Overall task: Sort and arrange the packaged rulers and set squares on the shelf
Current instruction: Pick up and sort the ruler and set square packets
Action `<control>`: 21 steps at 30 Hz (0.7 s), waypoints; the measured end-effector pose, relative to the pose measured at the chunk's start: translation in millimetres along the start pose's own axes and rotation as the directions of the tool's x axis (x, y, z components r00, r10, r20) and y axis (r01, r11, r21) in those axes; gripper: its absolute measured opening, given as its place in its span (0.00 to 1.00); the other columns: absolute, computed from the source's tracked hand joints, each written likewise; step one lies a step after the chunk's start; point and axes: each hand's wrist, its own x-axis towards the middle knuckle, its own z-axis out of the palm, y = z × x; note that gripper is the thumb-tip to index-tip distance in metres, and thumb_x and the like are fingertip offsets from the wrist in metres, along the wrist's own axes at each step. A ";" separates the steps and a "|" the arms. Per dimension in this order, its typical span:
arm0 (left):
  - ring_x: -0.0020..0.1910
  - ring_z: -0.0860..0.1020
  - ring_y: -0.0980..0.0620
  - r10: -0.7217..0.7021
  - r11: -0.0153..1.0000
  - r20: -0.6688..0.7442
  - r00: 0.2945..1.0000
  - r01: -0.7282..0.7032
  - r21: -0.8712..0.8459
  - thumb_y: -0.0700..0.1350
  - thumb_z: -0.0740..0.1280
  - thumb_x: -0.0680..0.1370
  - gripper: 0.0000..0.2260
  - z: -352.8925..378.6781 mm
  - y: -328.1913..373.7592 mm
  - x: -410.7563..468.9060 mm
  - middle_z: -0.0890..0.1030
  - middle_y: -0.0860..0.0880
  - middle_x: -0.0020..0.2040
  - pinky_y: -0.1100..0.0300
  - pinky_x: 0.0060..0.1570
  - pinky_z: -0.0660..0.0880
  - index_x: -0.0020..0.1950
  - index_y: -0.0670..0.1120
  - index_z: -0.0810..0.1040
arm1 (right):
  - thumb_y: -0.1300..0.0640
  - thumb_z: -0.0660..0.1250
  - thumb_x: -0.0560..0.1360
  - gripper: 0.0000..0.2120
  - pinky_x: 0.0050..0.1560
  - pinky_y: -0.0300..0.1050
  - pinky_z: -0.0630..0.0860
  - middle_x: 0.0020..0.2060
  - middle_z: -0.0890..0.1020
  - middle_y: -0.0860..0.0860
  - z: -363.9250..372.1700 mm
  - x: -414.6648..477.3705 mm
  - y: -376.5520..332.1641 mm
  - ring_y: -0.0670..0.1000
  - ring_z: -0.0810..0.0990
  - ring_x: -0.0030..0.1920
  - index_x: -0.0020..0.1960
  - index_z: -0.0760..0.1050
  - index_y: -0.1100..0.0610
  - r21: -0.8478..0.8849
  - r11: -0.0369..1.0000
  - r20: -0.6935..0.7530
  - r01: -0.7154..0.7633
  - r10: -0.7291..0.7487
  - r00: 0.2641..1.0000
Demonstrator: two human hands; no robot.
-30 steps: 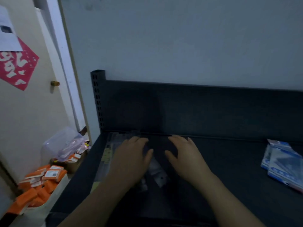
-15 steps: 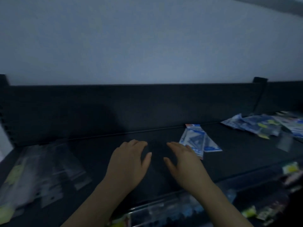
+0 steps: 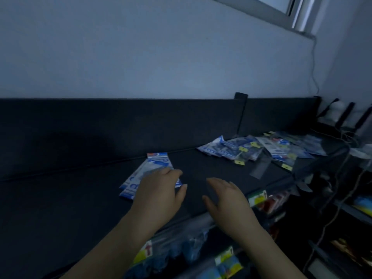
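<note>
Both hands have shifted right along the shelf [image 3: 60, 198]: the left hand [image 3: 159, 190], fingers loosely spread, now covers the near end of the blue packet stack [image 3: 156, 162]; the right hand [image 3: 225, 196] hovers relaxed beside it, holding nothing. Farther right lie scattered packets [image 3: 251, 152].

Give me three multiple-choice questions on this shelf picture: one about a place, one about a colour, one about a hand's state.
1. Where on the shelf lies the scattered pile of packets? A) left end B) toward the right end, at the back C) front edge, middle
2. What colour are the pile's small tags? A) red B) yellow C) green
3. The right hand is: A) gripping a packet B) a fist C) open, holding nothing
Answers: 1 B, the pile sits by the back panel on the right; 2 B, yellow squares dot its edges; 3 C, its fingers are relaxed over bare shelf.
</note>
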 end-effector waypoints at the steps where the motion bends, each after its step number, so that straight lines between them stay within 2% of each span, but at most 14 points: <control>1: 0.54 0.77 0.48 0.012 1.000 0.009 1.000 -0.012 -0.010 0.52 0.65 0.77 0.17 8.9 5.9 7.2 0.80 0.50 0.55 0.55 0.51 0.75 0.63 0.48 0.77 | 0.46 0.58 0.80 0.25 0.75 0.46 0.53 0.73 0.65 0.45 -2.5 1.9 11.8 0.44 0.63 0.72 0.75 0.59 0.51 -0.003 1.000 -0.003 -0.019 0.019 1.000; 7: 0.58 0.74 0.51 0.105 0.994 0.094 0.990 -0.107 0.011 0.56 0.57 0.80 0.19 48.2 33.7 62.9 0.76 0.52 0.60 0.54 0.57 0.72 0.68 0.52 0.71 | 0.47 0.59 0.79 0.25 0.74 0.46 0.57 0.72 0.67 0.46 -13.1 23.4 68.6 0.46 0.65 0.71 0.74 0.62 0.52 -0.027 0.994 -0.041 -0.109 0.108 0.993; 11: 0.57 0.74 0.50 0.168 0.985 0.140 0.976 -0.172 0.018 0.55 0.57 0.80 0.17 71.7 50.1 102.9 0.76 0.51 0.59 0.54 0.55 0.72 0.65 0.50 0.72 | 0.47 0.59 0.79 0.24 0.72 0.43 0.58 0.71 0.68 0.46 -22.7 38.6 99.5 0.47 0.66 0.70 0.74 0.62 0.53 -0.056 0.983 -0.061 -0.176 0.173 0.983; 16: 0.58 0.75 0.51 0.233 0.972 0.184 0.955 -0.233 -0.022 0.55 0.59 0.79 0.17 107.4 69.7 146.1 0.77 0.51 0.59 0.54 0.54 0.73 0.64 0.50 0.74 | 0.47 0.58 0.80 0.24 0.73 0.47 0.58 0.71 0.69 0.47 -31.1 57.5 144.9 0.47 0.66 0.70 0.74 0.62 0.53 -0.074 0.958 -0.073 -0.279 0.274 0.959; 21: 0.54 0.76 0.50 0.239 0.971 0.251 0.938 -0.229 -0.070 0.54 0.61 0.78 0.13 151.2 88.1 180.1 0.78 0.51 0.54 0.54 0.49 0.75 0.59 0.50 0.76 | 0.49 0.59 0.80 0.23 0.73 0.50 0.59 0.70 0.70 0.49 -32.2 71.0 191.2 0.49 0.67 0.69 0.73 0.63 0.53 -0.050 0.930 -0.060 -0.364 0.361 0.931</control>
